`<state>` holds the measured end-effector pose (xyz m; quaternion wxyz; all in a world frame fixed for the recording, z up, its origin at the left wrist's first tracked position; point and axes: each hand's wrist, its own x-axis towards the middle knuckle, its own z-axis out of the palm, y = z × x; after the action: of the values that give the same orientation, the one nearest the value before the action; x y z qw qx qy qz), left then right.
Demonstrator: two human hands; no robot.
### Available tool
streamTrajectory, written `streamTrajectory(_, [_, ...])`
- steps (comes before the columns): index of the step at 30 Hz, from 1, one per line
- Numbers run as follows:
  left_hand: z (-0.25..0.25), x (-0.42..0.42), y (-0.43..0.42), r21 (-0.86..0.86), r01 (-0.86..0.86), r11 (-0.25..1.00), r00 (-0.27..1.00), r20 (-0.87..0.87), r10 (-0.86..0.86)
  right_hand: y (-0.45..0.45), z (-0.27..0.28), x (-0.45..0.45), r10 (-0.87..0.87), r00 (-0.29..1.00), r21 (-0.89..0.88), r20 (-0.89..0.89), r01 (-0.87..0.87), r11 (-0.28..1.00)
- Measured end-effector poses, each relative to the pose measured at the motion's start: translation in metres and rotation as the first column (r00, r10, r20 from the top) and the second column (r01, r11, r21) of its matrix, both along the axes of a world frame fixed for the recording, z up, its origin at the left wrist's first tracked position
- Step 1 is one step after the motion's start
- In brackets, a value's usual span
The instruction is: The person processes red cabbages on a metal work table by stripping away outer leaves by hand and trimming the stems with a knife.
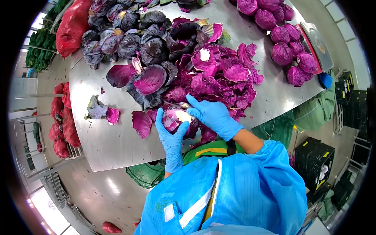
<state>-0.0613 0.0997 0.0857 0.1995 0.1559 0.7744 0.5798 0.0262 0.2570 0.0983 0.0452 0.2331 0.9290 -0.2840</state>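
Observation:
My left hand [171, 137], in a blue glove, is wrapped round the near left side of a red cabbage [170, 120], its thumb by the pale cut stem end. My right hand [216, 117], also gloved in blue, is closed over the cabbage's right side with the index finger stretched out. From its fingers a thin knife [175, 105] reaches left along the top of the cabbage; its handle is hidden. Just beyond lies a heap of loose purple leaves [223, 74]. A detached leaf [141, 123] rests left of my left hand.
Untrimmed dark cabbages [129, 43] are piled at the back left of the steel table [113, 145]. Trimmed purple cabbages [282, 53] lie at the right, next to a scale [316, 45]. Red net sacks [64, 121] stand at the left, black crates [313, 162] at the right.

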Motion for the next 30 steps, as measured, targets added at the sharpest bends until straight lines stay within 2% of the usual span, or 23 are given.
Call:
streamTrajectory(3, [0.006,0.003,0.006,0.022,-0.011,1.000,1.000,-0.009,0.011,0.004,-0.013,-0.002,-0.014,0.998,-0.089,-0.059,0.009,0.996])
streamTrajectory(7, [-0.005,0.001,-0.002,0.046,0.037,0.998,0.991,-0.129,-0.031,0.001,-0.010,-0.011,-0.065,0.985,-0.054,-0.157,0.057,0.997])
streamTrajectory(8, [-0.009,0.003,-0.005,0.062,0.060,0.996,0.984,-0.170,-0.049,0.001,-0.013,-0.014,-0.071,0.972,-0.151,-0.225,0.038,0.988])
streamTrajectory(11, [-0.015,0.012,-0.014,0.041,0.183,0.982,0.919,-0.362,-0.156,0.015,-0.027,-0.028,-0.031,0.980,0.025,-0.198,0.036,0.999])
streamTrajectory(12, [-0.013,0.011,-0.018,-0.030,0.268,0.963,0.846,-0.472,-0.250,0.023,-0.033,-0.035,-0.045,0.955,0.074,-0.292,0.070,0.995])
streamTrajectory(13, [-0.009,0.013,-0.018,-0.040,0.315,0.948,0.787,-0.547,-0.285,0.030,-0.037,-0.044,-0.060,0.961,0.048,-0.269,0.075,0.996])
streamTrajectory(15, [-0.011,0.014,-0.024,-0.056,0.359,0.932,0.755,-0.570,-0.326,0.034,-0.039,-0.060,-0.054,0.952,0.058,-0.302,0.075,0.995])
streamTrajectory(18, [-0.012,0.001,-0.033,0.005,0.272,0.962,0.851,-0.468,-0.238,0.022,-0.032,-0.075,-0.121,0.920,0.096,-0.373,0.168,0.981])
streamTrajectory(19, [-0.011,-0.002,-0.041,-0.047,0.226,0.973,0.905,-0.359,-0.227,0.022,-0.027,-0.074,-0.191,0.913,0.082,-0.359,0.235,0.969])
streamTrajectory(21, [-0.001,-0.008,-0.051,-0.257,0.162,0.953,0.949,-0.224,-0.222,0.009,-0.009,-0.056,-0.270,0.832,0.077,-0.485,0.348,0.934])
streamTrajectory(22, [-0.018,-0.010,-0.054,-0.105,0.106,0.989,0.974,-0.189,-0.125,0.002,-0.005,-0.042,-0.244,0.874,0.006,-0.420,0.271,0.963])
streamTrajectory(23, [-0.022,-0.006,-0.047,0.093,0.024,0.995,0.999,-0.046,-0.020,-0.003,-0.003,-0.026,-0.211,0.910,-0.068,-0.356,0.200,0.977])
streamTrajectory(24, [-0.021,-0.008,-0.044,0.088,0.004,0.996,1.000,-0.017,-0.003,-0.009,-0.016,-0.009,-0.144,0.909,-0.140,-0.391,0.096,0.985])
streamTrajectory(25, [-0.017,-0.007,-0.040,0.087,-0.013,0.996,1.000,0.015,0.012,-0.018,-0.021,0.008,-0.097,0.932,-0.170,-0.350,0.038,0.985])
streamTrajectory(28, [-0.006,0.000,-0.029,0.045,0.006,0.999,1.000,0.015,-0.007,-0.029,-0.015,0.027,-0.076,0.967,-0.200,-0.243,0.027,0.979])
streamTrajectory(29, [-0.012,0.001,-0.030,0.003,0.045,0.999,0.992,-0.121,-0.045,-0.029,-0.010,0.029,-0.072,0.981,-0.190,-0.182,0.037,0.981])
streamTrajectory(30, [-0.012,0.006,-0.028,0.035,0.046,0.998,0.995,-0.096,-0.043,-0.029,-0.007,0.030,-0.070,0.990,-0.181,-0.119,0.048,0.982])
